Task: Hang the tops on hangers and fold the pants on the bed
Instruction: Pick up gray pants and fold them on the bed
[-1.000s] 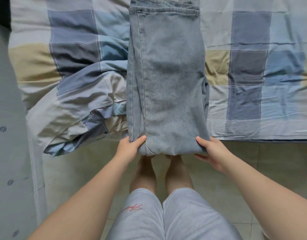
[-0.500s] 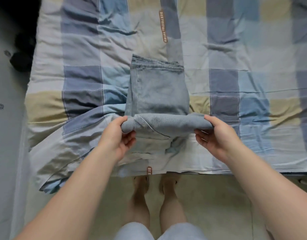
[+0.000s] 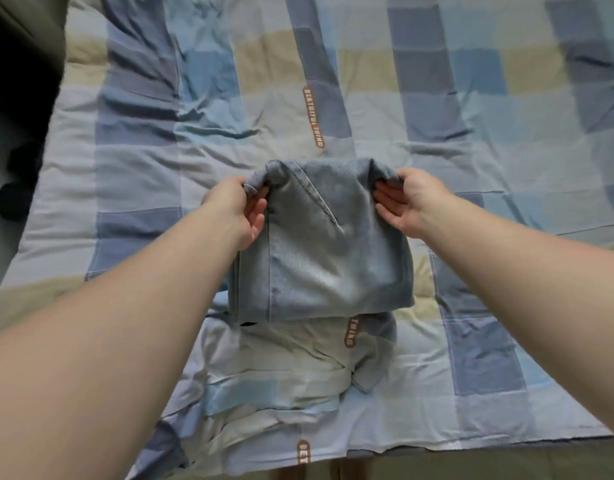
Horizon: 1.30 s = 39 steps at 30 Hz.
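Note:
Light blue jeans [image 3: 319, 258] lie folded into a compact block on the checked bedspread [image 3: 132, 174], in the middle of the head view. My left hand [image 3: 236, 209] pinches the far left corner of the top layer. My right hand [image 3: 409, 202] pinches the far right corner. Both corners are lifted slightly off the lower layers. No tops or hangers are in view.
The bedspread is rumpled in a ridge [image 3: 285, 368] just in front of the jeans, near the bed's front edge. A dark object [image 3: 14, 188] sits on the floor left of the bed. Floor shows along the bottom edge.
Both hands carried the near end of the jeans up and away over the rest, so the long strip became a short folded block. The view moved forward over the bed.

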Each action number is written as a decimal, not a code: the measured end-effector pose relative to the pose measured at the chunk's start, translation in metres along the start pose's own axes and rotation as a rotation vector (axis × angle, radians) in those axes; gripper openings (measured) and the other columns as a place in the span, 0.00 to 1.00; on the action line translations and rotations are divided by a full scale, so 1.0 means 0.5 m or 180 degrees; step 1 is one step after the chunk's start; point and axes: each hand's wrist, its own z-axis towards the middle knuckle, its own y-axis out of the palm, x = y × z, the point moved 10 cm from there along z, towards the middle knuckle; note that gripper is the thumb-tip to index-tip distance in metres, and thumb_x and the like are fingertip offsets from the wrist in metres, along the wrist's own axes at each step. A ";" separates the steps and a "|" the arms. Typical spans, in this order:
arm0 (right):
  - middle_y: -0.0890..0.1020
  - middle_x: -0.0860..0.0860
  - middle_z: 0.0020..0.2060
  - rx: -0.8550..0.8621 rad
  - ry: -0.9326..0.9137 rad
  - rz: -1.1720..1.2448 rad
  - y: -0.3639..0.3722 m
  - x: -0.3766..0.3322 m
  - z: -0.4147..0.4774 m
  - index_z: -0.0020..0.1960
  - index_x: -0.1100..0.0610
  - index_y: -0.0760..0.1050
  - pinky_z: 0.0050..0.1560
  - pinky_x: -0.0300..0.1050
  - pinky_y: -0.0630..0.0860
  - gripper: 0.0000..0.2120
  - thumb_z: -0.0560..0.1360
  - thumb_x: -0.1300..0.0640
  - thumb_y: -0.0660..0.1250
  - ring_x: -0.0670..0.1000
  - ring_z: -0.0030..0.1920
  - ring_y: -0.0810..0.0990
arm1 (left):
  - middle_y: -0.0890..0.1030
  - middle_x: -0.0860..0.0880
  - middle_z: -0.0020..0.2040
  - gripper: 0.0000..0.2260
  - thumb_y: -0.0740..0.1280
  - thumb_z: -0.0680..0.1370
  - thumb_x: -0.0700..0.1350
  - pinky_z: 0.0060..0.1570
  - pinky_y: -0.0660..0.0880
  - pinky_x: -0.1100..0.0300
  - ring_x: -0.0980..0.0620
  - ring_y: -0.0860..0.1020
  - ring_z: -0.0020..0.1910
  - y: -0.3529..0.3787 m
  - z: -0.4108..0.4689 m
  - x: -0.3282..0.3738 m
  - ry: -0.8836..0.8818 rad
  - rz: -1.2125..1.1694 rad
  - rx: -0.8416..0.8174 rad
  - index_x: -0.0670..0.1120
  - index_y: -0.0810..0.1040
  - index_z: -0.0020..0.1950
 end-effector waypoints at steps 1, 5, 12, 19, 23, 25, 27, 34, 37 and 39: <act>0.82 0.48 0.41 -0.0049 0.0001 -0.0033 0.013 0.005 0.025 0.51 0.54 0.76 0.45 0.42 0.74 0.06 0.80 0.57 0.61 0.45 0.43 0.80 | 0.84 0.54 0.36 0.07 0.64 0.78 0.47 0.34 0.70 0.64 0.57 0.77 0.32 0.009 0.027 0.008 0.0253 -0.0032 0.0141 0.49 0.77 0.41; 0.81 0.45 0.48 -0.0259 -0.0527 -0.1027 0.054 0.055 0.124 0.58 0.51 0.78 0.49 0.39 0.73 0.09 0.79 0.57 0.67 0.46 0.51 0.79 | 0.83 0.47 0.53 0.16 0.68 0.77 0.53 0.55 0.76 0.56 0.44 0.80 0.59 0.045 0.129 0.014 0.1883 0.1610 0.0339 0.46 0.80 0.60; 0.41 0.44 0.81 -0.0134 -0.2117 -0.4603 0.074 0.239 0.225 0.80 0.37 0.42 0.77 0.59 0.46 0.30 0.81 0.36 0.49 0.49 0.80 0.41 | 0.46 0.54 0.82 0.31 0.47 0.79 0.65 0.77 0.45 0.41 0.50 0.46 0.80 0.063 0.254 -0.146 0.3100 0.4848 0.0233 0.59 0.48 0.81; 0.43 0.49 0.81 0.0158 -0.2491 -0.4443 0.085 0.267 0.280 0.81 0.41 0.43 0.78 0.63 0.45 0.35 0.76 0.36 0.46 0.53 0.81 0.42 | 0.50 0.51 0.82 0.31 0.50 0.79 0.65 0.75 0.50 0.36 0.47 0.49 0.80 0.073 0.312 -0.157 0.3377 0.4842 0.0368 0.58 0.51 0.81; 0.40 0.46 0.81 -0.0034 -0.2245 -0.4096 0.077 0.252 0.268 0.80 0.39 0.42 0.77 0.64 0.44 0.39 0.73 0.30 0.49 0.50 0.80 0.40 | 0.46 0.54 0.82 0.34 0.51 0.78 0.68 0.75 0.49 0.36 0.50 0.46 0.80 0.067 0.281 -0.140 0.3231 0.4717 0.0360 0.60 0.48 0.81; 0.39 0.48 0.81 0.0106 -0.1811 -0.3743 0.038 0.238 0.270 0.80 0.41 0.38 0.78 0.60 0.45 0.48 0.70 0.27 0.59 0.52 0.80 0.41 | 0.45 0.55 0.82 0.40 0.60 0.75 0.69 0.76 0.49 0.40 0.49 0.48 0.80 0.041 0.254 -0.125 0.2994 0.4196 0.0691 0.59 0.47 0.81; 0.44 0.52 0.81 0.0159 -0.1343 -0.3355 -0.001 0.231 0.277 0.80 0.43 0.37 0.79 0.56 0.49 0.57 0.67 0.30 0.70 0.53 0.80 0.47 | 0.49 0.51 0.82 0.50 0.71 0.68 0.69 0.75 0.53 0.47 0.46 0.53 0.79 0.000 0.237 -0.122 0.2440 0.3439 0.1116 0.57 0.48 0.81; 0.81 0.48 0.60 -0.0255 -0.0660 -0.1956 -0.062 0.234 0.289 0.69 0.53 0.69 0.57 0.43 0.74 0.44 0.60 0.42 0.82 0.48 0.57 0.80 | 0.73 0.46 0.71 0.48 0.75 0.65 0.67 0.65 0.69 0.49 0.43 0.73 0.68 -0.039 0.221 -0.130 0.1504 0.2966 0.0972 0.58 0.54 0.78; 0.86 0.50 0.53 -0.0530 -0.0334 -0.1657 -0.075 0.246 0.286 0.61 0.53 0.78 0.55 0.47 0.79 0.36 0.57 0.42 0.83 0.51 0.52 0.84 | 0.74 0.51 0.71 0.47 0.76 0.66 0.67 0.66 0.70 0.49 0.45 0.74 0.68 -0.042 0.211 -0.120 0.1353 0.3088 0.0685 0.58 0.54 0.77; 0.86 0.52 0.52 -0.0665 -0.0149 -0.1421 -0.072 0.248 0.267 0.60 0.55 0.80 0.51 0.45 0.79 0.25 0.65 0.49 0.80 0.50 0.50 0.85 | 0.74 0.53 0.71 0.48 0.77 0.65 0.66 0.68 0.68 0.49 0.46 0.73 0.69 -0.049 0.206 -0.122 0.1231 0.2985 0.0522 0.58 0.54 0.77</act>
